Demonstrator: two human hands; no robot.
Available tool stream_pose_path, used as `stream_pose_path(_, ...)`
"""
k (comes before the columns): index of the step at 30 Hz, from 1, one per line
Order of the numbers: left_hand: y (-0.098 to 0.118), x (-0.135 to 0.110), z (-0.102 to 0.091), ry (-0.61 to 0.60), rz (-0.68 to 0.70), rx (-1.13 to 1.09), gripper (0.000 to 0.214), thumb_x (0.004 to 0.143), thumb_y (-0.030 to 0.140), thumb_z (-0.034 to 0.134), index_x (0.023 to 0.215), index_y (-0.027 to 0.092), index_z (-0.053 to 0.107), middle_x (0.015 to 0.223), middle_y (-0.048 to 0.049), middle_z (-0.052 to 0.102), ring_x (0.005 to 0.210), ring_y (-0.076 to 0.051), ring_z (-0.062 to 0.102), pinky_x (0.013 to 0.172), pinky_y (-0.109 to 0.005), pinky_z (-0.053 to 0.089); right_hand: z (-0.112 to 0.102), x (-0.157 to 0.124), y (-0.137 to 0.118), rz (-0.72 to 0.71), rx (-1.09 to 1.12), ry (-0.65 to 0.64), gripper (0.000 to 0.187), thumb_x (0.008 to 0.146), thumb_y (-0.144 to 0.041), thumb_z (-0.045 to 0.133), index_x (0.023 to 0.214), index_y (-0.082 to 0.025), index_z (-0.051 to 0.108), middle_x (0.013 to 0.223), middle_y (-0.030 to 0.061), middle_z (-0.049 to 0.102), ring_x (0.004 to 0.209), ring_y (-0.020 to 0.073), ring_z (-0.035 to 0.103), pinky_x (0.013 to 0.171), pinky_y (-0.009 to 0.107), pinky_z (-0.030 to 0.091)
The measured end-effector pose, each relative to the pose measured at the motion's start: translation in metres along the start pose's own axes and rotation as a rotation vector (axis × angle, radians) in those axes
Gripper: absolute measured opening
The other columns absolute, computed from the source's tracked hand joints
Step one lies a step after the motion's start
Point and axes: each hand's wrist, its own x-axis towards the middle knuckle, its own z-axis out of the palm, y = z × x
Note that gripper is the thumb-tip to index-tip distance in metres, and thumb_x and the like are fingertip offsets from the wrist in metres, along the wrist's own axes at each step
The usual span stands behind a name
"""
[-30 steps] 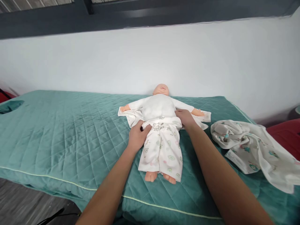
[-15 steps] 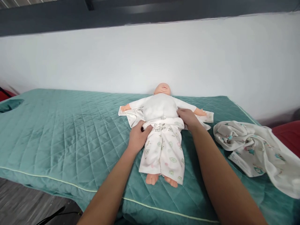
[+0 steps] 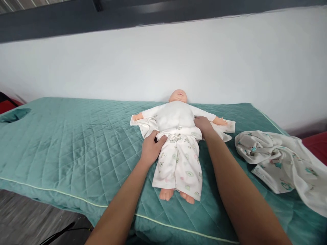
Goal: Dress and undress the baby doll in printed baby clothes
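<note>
A baby doll (image 3: 175, 114) lies on its back, head toward the wall, arms spread. White pants (image 3: 178, 163) with small printed animals cover its legs, and its bare feet stick out below the cuffs. An opened white printed shirt (image 3: 145, 126) spreads beneath its arms. At the waist's left side my left hand (image 3: 152, 146) pinches the waistband, thumb on top. On the opposite side my right hand (image 3: 203, 126) is bent against the doll's flank just above the waistband; its fingertips are hidden, so what they grip cannot be made out.
The doll rests on a green quilted bed cover (image 3: 76, 146) with a pale piped edge. To the right lies a crumpled white printed cloth (image 3: 278, 160). Behind the bed rises a white wall (image 3: 153, 64). A black cable (image 3: 60, 233) runs along the floor at lower left.
My right hand has shifted slightly, its fingers now tucked further out of sight at the doll's side. The left hand keeps its pinch; the view has moved a little.
</note>
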Motion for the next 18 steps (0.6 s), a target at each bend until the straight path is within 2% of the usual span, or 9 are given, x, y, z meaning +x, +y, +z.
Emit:
stream_pose_path(3, 0.001, 0.000, 0.000, 0.003, 0.004, 0.010, 0.031, 0.088, 0.051, 0.058, 0.077, 0.022, 0.054, 0.066, 0.0052, 0.053, 0.066, -0.014, 0.048, 0.067, -0.027, 0.035, -0.001, -0.004, -0.006, 0.039, 0.001, 0.024, 0.010, 0.070, -0.015, 0.057, 0.064, -0.018, 0.064, 0.083, 0.0144, 0.073, 0.096, 0.0307, 0.069, 0.084, 0.036, 0.048)
stream_pose_path(7, 0.000, 0.000, 0.000, 0.003, 0.005, 0.016, 0.030, 0.087, 0.051, 0.058, 0.077, 0.022, 0.055, 0.066, 0.0052, 0.054, 0.066, -0.014, 0.049, 0.066, -0.027, 0.035, -0.003, -0.024, -0.003, 0.014, 0.088, 0.041, 0.015, 0.077, -0.028, 0.056, 0.069, -0.020, 0.065, 0.080, 0.0098, 0.073, 0.091, 0.0280, 0.067, 0.080, 0.034, 0.049)
stream_pose_path(13, 0.001, 0.003, 0.000, 0.014, 0.028, 0.007, 0.030, 0.088, 0.051, 0.058, 0.079, 0.022, 0.058, 0.067, 0.0052, 0.055, 0.067, -0.014, 0.050, 0.065, -0.026, 0.036, -0.002, -0.056, 0.008, -0.099, 0.272, 0.061, 0.043, 0.088, -0.052, 0.049, 0.105, -0.019, 0.070, 0.109, 0.0085, 0.075, 0.101, 0.0246, 0.066, 0.090, 0.036, 0.049)
stream_pose_path(18, 0.011, 0.015, 0.002, 0.031, 0.116, -0.010, 0.032, 0.091, 0.052, 0.055, 0.082, 0.022, 0.059, 0.070, 0.0050, 0.058, 0.069, -0.014, 0.052, 0.066, -0.026, 0.036, 0.006, -0.062, 0.010, -0.153, 0.436, 0.090, 0.053, 0.091, -0.060, 0.047, 0.120, -0.019, 0.065, 0.128, 0.0108, 0.068, 0.119, 0.0270, 0.061, 0.103, 0.042, 0.044)
